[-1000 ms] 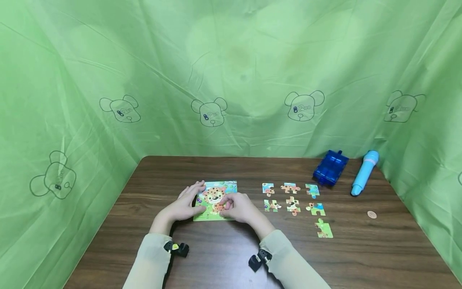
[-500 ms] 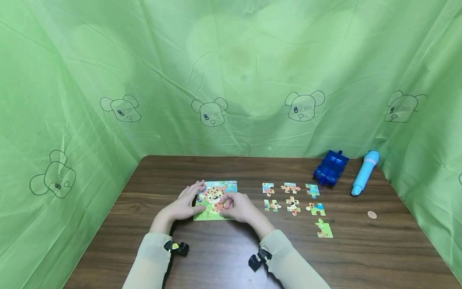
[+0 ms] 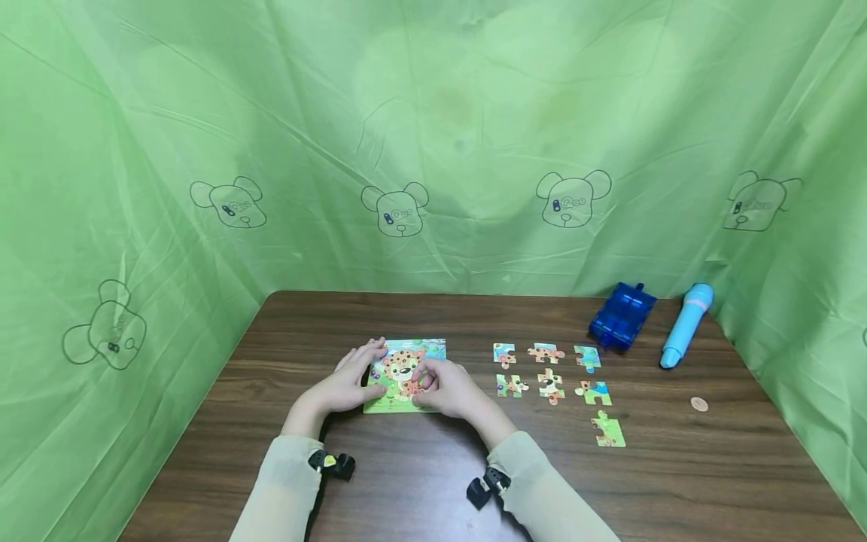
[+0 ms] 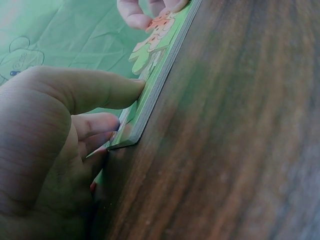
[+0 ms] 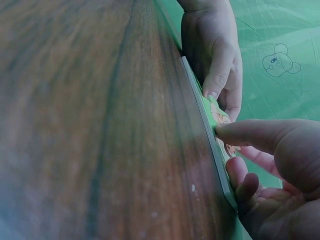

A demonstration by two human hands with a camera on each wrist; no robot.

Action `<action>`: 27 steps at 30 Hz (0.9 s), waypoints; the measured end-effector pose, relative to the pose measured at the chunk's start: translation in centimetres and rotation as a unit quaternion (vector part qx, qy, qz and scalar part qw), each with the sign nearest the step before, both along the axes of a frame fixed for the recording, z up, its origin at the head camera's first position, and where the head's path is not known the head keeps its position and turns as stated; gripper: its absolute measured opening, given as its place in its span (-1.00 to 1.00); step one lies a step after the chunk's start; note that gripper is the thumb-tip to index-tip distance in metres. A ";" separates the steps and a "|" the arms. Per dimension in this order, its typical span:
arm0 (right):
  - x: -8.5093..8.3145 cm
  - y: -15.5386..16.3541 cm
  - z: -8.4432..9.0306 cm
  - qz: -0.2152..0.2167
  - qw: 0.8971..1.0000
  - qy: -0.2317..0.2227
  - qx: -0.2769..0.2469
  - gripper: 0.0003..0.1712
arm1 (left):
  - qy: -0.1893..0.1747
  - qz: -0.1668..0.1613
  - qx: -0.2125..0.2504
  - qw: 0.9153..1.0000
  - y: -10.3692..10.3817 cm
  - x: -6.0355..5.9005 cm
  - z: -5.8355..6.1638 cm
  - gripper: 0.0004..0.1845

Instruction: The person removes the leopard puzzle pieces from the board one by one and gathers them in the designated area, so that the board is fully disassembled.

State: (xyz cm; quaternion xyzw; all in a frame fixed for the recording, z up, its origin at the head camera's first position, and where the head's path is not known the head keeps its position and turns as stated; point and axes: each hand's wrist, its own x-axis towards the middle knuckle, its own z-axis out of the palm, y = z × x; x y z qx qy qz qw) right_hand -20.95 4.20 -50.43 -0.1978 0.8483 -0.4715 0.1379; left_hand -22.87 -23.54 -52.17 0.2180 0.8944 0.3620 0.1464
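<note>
Both forearms angle in over the table (image 3: 420, 467) to the puzzle board (image 3: 404, 375) at its middle. The left hand (image 3: 348, 384) lies flat, fingers spread along the board's left edge, thumb on top. The right hand (image 3: 450, 388) curls, its grip pinching a piece (image 3: 411, 387) in the board.

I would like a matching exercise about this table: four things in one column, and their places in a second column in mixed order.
Things:
1. puzzle board
2. coin
3. blue box
4. loose puzzle pieces

Places:
A. alone near the table's right edge
B. under both hands
C. in rows right of the board
D. at the far edge, left of the light blue pen

Pairs: 1-B, 2-A, 3-D, 4-C
</note>
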 end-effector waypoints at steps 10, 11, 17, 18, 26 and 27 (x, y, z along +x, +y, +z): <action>0.0 0.1 -0.2 0.005 1.000 0.015 -0.003 -0.69 | 0.005 -0.002 0.007 1.000 0.0 0.0 -0.1 -0.15; -0.1 0.1 -0.2 0.005 1.000 0.018 -0.004 -0.70 | 0.005 -0.003 0.008 1.000 0.1 0.0 0.0 -0.15; 0.0 0.2 0.1 0.007 1.000 0.015 -0.008 -0.73 | 0.007 -0.006 0.009 1.000 0.2 0.0 0.1 -0.15; -0.1 0.2 0.1 0.008 1.000 0.013 -0.009 -0.73 | 0.008 -0.006 0.008 1.000 0.1 0.0 0.1 -0.15; 0.1 0.3 0.3 0.014 1.000 0.002 -0.011 -0.73 | 0.013 -0.008 0.008 1.000 0.0 0.0 0.1 -0.14; 0.1 0.3 0.3 0.015 1.000 0.002 -0.012 -0.73 | 0.011 -0.008 0.006 1.000 0.0 0.0 0.1 -0.14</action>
